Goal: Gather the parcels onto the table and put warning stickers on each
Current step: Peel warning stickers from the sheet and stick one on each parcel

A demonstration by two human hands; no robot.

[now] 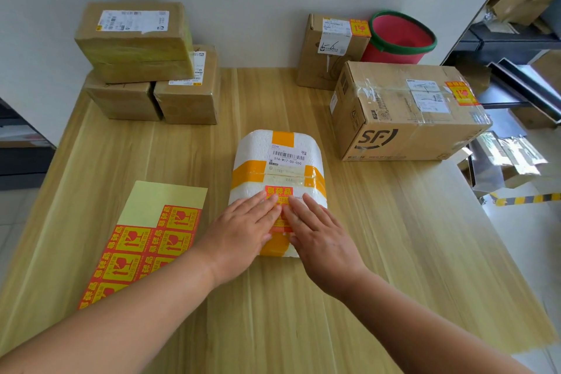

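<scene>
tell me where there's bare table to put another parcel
Widest bare patch: the table right of the foam parcel, in front of the SF box. Another runs up the middle between the brown box stack and the SF box. Crowded: both back corners, and the sticker sheet at front left.

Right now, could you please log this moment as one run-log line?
step: warning sticker pressed onto foam parcel | left hand: open, pressing sticker | right hand: open, pressing sticker | sticker sheet: left of parcel
</scene>
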